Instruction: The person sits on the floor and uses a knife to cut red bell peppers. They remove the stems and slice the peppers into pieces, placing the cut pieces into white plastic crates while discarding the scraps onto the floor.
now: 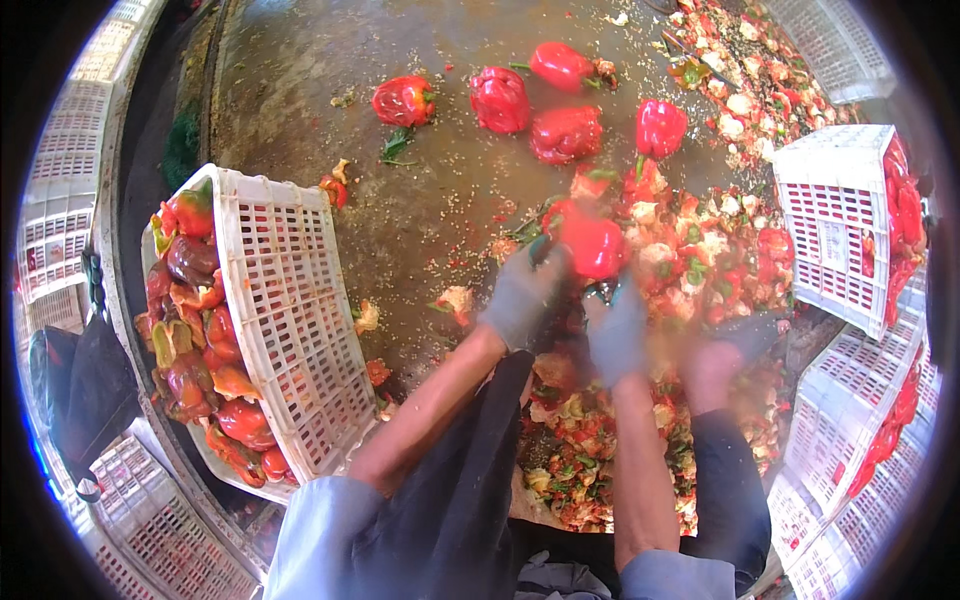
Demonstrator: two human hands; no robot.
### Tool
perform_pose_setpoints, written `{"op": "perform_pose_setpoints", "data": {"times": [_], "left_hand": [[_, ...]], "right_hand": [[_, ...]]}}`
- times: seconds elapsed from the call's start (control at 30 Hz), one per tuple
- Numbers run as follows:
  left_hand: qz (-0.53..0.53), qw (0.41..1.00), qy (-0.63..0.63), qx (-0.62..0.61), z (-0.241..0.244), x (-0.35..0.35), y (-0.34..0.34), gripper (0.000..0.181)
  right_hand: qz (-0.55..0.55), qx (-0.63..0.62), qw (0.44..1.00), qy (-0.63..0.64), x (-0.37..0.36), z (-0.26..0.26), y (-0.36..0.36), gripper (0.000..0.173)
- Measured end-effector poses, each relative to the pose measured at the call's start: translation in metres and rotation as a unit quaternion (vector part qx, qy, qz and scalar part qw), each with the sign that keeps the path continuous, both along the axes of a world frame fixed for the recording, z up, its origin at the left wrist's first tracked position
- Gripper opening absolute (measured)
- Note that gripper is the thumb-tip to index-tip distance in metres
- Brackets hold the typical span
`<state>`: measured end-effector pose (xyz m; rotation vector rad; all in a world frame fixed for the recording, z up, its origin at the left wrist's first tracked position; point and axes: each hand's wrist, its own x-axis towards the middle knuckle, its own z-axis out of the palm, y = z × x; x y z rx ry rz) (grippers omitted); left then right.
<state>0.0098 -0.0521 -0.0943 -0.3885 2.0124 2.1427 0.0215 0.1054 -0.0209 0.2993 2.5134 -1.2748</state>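
Note:
My left hand (527, 289), in a grey glove, has its fingers closed at the left side of a red bell pepper (592, 246). Just below the pepper, my gloved right hand (616, 326) grips a small tool (601, 291) with a metal part; its exact kind is blurred. Whole red bell peppers (499, 100) lie on the wet surface beyond my hands. Pepper cores and scraps (694, 255) are heaped to the right of my hands and between my legs.
On the left a white plastic crate (289, 315) stands tilted, full of red and greenish pepper pieces (191, 375). More white crates (832, 232) with red peppers stand at the right. My bare foot (739, 337) rests among the scraps. A dark bag (94, 390) hangs at the far left.

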Motion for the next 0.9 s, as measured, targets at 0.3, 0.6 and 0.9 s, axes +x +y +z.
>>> {"op": "perform_pose_setpoints", "data": {"times": [0.3,0.6,0.9], "left_hand": [[-0.077,0.938,-0.075,-0.329,0.091,-0.013,0.01,0.08],[-0.019,0.969,-0.053,-0.24,0.066,-0.014,0.01,0.053],[0.059,0.989,-0.056,-0.124,0.043,0.013,-0.007,0.042]], "right_hand": [[0.106,0.166,0.972,-0.126,0.006,0.019,-0.023,0.078],[0.017,0.005,0.998,-0.063,0.004,-0.022,-0.004,0.08],[-0.153,-0.262,0.934,-0.189,-0.022,0.016,0.026,0.032]]}}
